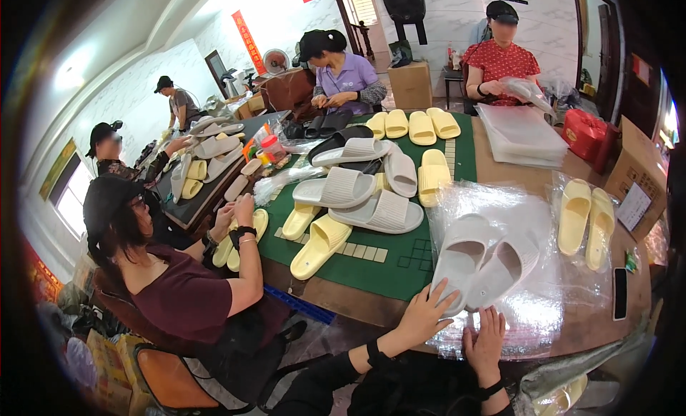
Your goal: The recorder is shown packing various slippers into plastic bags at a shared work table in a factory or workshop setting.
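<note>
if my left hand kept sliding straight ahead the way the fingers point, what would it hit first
Probably the heel of the nearer grey slipper inside the clear plastic bag. Your left hand already lies on the bag's edge, fingers pointing up and right toward that slipper; depth is hard to judge.

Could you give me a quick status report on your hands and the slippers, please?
Left hand flat on the clear plastic bag, at the white slippers' heel. Right hand pressing the bag's near edge. Bagged yellow slippers lie to the right, apart.

Pale grey ribbed foam slippers (480, 262) lie in a clear glossy plastic bag (532, 309); pale yellow foam slippers (586, 223) sit beside a dark green gridded mat (400, 262).
</note>
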Demonstrator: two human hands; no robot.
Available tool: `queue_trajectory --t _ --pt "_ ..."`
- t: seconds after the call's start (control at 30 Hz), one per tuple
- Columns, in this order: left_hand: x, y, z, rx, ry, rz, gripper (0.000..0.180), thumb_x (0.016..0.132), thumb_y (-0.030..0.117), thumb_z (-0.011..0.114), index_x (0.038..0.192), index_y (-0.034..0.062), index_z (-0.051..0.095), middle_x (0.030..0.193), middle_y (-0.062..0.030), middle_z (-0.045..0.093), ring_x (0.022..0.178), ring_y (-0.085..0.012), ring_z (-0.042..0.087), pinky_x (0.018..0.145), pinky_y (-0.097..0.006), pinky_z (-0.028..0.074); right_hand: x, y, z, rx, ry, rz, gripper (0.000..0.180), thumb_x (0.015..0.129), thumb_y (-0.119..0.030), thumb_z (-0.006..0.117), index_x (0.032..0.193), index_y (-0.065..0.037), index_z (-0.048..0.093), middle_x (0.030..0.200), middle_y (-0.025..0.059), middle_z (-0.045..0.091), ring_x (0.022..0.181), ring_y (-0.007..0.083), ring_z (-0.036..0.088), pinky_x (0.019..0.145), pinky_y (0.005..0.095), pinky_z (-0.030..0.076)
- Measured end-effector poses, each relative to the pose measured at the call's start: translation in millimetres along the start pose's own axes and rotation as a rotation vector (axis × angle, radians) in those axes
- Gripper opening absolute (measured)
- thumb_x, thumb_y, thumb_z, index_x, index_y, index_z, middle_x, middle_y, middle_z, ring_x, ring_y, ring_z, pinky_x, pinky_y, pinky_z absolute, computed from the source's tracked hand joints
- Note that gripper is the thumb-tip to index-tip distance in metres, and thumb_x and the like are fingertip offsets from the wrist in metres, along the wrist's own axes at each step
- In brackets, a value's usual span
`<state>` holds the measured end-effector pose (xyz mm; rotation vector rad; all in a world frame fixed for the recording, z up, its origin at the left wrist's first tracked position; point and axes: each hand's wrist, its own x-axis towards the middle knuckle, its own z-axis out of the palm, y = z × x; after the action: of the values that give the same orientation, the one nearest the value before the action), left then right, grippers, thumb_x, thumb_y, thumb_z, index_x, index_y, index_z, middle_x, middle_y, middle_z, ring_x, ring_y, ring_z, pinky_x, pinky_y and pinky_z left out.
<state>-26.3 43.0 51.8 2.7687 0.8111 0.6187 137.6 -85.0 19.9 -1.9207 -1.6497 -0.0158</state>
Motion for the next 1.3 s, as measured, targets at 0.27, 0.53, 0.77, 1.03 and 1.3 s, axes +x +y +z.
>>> queue_trajectory --t 0.27,0.53,0.77,1.03,1.3 --pt "6.7 28.1 6.4 0.024 0.210 -0.038 0.064 0.068 0.014 0.070 0.130 0.0178 0.056 0.137 -0.0119 0.047 0.100 -0.0320 0.050 0.088 -0.042 0.043 3.8 4.3 0.8 0.025 -0.012 0.055 0.060 0.083 -0.022 0.063 0.135 -0.001 0.042 0.132 0.0217 0.048 0.129 0.0374 0.040 0.112 0.0510 0.022" --pt "5.6 41.0 2.3 -0.120 0.267 -0.041 0.055 0.068 0.014 0.073 0.121 0.0165 0.061 0.132 -0.0126 0.050 0.097 -0.0332 0.051 0.086 -0.040 0.047 27.1 6.2 -38.7 0.382 -0.195 0.184 0.048 0.086 -0.021 0.063 0.128 -0.003 0.048 0.126 0.0197 0.055 0.124 0.0389 0.046 0.107 0.0470 0.030" --pt "3.4 47.4 -8.5 -0.259 0.270 -0.047 0.054 0.067 0.012 0.074 0.119 0.0146 0.063 0.129 -0.0120 0.052 0.098 -0.0331 0.052 0.085 -0.039 0.048 19.3 -1.8 -43.1 0.803 0.125 0.422 0.042 0.087 -0.011 0.062 0.127 -0.001 0.051 0.119 0.0148 0.059 0.114 0.0252 0.055 0.098 0.0339 0.042" --pt "-6.1 46.8 11.0 -0.211 0.183 -0.001 0.056 0.069 0.011 0.072 0.124 0.0133 0.059 0.131 -0.0132 0.050 0.097 -0.0338 0.053 0.086 -0.039 0.048 23.6 7.3 -21.5 1.253 0.109 0.683 0.042 0.093 -0.004 0.054 0.134 -0.002 0.047 0.101 0.0030 0.053 0.091 0.0099 0.051 0.083 0.0240 0.044" --pt "-8.6 47.9 4.7 -0.192 0.201 0.081 0.056 0.072 0.010 0.069 0.127 0.0137 0.058 0.130 -0.0114 0.053 0.098 -0.0312 0.054 0.087 -0.038 0.048 27.7 -12.4 -30.1 0.691 0.322 0.523 0.014 0.089 -0.006 0.058 0.102 -0.003 0.056 0.096 0.0056 0.042 0.076 0.0113 0.044 0.068 0.0248 0.041"
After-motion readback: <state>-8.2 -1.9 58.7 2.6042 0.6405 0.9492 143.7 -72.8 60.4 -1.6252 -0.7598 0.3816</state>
